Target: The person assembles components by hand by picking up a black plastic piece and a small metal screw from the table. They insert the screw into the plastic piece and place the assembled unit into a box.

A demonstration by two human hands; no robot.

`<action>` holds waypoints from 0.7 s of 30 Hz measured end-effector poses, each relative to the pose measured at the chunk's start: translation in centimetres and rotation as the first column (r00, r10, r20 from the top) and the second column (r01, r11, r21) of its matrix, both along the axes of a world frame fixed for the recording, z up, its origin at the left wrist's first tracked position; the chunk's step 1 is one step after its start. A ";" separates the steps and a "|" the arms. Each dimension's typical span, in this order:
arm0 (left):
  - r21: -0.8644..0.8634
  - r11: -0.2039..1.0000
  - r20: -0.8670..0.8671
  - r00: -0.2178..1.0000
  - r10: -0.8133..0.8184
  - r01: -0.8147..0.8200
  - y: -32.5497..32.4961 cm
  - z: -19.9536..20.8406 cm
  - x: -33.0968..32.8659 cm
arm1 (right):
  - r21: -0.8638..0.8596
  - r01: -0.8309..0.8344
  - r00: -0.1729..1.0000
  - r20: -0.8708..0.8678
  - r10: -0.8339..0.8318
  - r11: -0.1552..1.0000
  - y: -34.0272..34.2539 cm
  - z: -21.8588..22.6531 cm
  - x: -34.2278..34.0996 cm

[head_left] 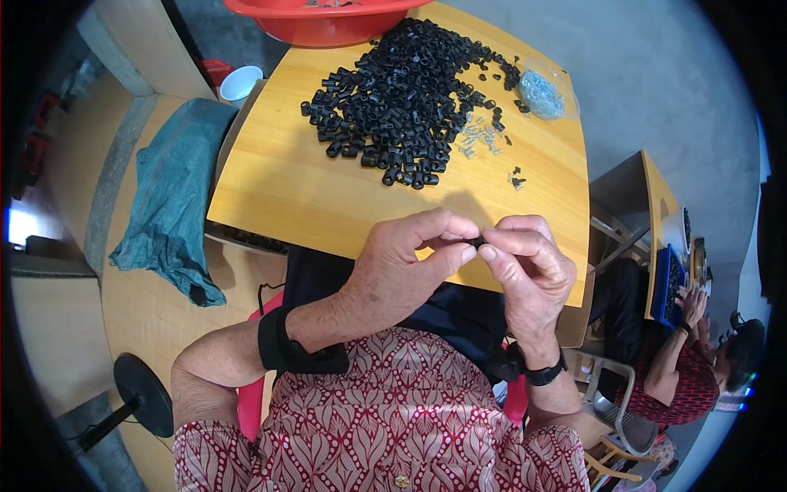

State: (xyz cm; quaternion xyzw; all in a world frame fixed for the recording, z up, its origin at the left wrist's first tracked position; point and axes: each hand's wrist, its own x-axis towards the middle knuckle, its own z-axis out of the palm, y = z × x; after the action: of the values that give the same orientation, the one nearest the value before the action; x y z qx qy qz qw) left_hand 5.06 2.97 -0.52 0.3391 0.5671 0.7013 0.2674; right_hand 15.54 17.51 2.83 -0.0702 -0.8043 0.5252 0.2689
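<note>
A small black plastic piece (477,242) is pinched between my two hands above the near edge of the yellow table (270,168). My left hand (389,262) grips it with thumb and forefinger from the left. From the right, my right hand (533,275) closes thumb and fingers on the same piece. Fingertips cover most of it, so its exact shape is hidden. Beyond my hands spreads a large heap of short black plastic tube fittings (393,98). Small silver screws (479,138) lie at the heap's right side, with a few small dark bits (516,178) nearer me.
A red basin (328,26) stands at the far edge, a clear bag of screws (543,94) at the far right corner. Left of the table are a green sack (176,197) and a white bucket (241,84). On the right, another person (676,377) works over a blue tray (668,283).
</note>
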 end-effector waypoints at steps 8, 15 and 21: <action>0.088 0.996 0.208 0.977 -0.039 0.021 0.2 0.0 0.2 | 0.002 0.055 0.998 -0.027 -0.055 0.999 -0.8 -0.8 0.6; 0.049 0.995 0.254 0.962 -0.098 0.089 0.8 -0.1 0.2 | 0.308 0.133 0.989 -0.104 -0.105 0.942 -1.0 -1.2 0.8; -0.013 0.990 0.306 0.943 -0.127 0.138 1.0 0.3 -0.3 | 0.362 0.127 0.990 -0.106 -0.095 0.924 -1.0 -1.2 1.0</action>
State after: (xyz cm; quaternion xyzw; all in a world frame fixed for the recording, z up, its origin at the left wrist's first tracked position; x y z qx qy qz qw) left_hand 4.78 3.94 -0.23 0.2597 0.5070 0.7157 0.4040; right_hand 16.51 16.53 1.60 -0.0413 -0.8708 0.3518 0.3409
